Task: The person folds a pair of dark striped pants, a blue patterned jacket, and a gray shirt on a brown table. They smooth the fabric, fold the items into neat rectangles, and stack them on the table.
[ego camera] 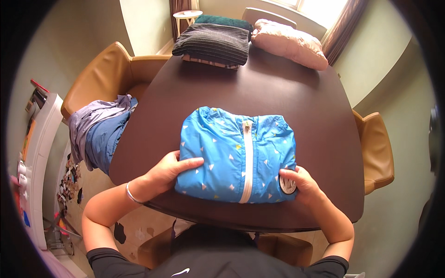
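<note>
A folded blue jacket (pixel 219 156) with small white and yellow triangles, a white front zip and a round patch lies at the near side of the dark table. My left hand (pixel 172 172) grips its left side, thumb on top and fingers hidden beneath. At the right edge, beside the round patch (pixel 288 181), my right hand (pixel 303 183) holds the jacket the same way, its fingers partly hidden. The zip (pixel 247 160) runs down the middle, towards me, with its pull at the far end.
On the dark brown table (pixel 278 93), a stack of folded dark clothes (pixel 215 40) and a folded pink padded garment (pixel 290 43) lie at the far end. Lilac and blue clothes (pixel 100 128) hang over a tan chair (pixel 100 76) at the left. Another tan chair (pixel 378 149) stands at the right.
</note>
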`<state>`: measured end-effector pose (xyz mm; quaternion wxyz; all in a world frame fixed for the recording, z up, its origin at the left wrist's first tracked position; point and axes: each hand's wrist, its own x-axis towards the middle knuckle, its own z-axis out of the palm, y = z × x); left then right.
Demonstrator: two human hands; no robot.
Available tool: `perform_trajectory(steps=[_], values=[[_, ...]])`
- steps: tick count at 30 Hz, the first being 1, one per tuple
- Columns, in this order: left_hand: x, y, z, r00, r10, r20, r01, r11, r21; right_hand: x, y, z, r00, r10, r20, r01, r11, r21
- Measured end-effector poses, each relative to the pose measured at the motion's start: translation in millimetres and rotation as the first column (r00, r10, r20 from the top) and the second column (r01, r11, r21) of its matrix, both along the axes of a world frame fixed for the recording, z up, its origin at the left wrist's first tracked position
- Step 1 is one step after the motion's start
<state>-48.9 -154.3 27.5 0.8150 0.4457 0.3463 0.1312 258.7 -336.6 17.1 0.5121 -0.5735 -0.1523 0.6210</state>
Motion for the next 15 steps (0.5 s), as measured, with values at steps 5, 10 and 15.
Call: perform_trajectory(steps=[5, 10, 15], values=[[4.9, -0.6, -4.4, 0.993, 0.072, 0.099, -0.078, 0.995, 0.062, -15.1, 6.4, -3.2, 0.991, -0.057, -0.121, 0.072, 0.990, 0.121], [15.4, 63.2, 16.7, 0.977, 0.072, 0.200, -0.109, 0.978, 0.179, -8.2, 74.8, 15.5, 0.998, -0.063, -0.014, 0.065, 0.953, 0.295], [66.2, 193.9, 92.7, 0.963, 0.000, 0.268, -0.139, 0.857, 0.497, 27.3, 206.5, 73.5, 0.972, -0.169, 0.163, 0.039, 0.800, 0.598]])
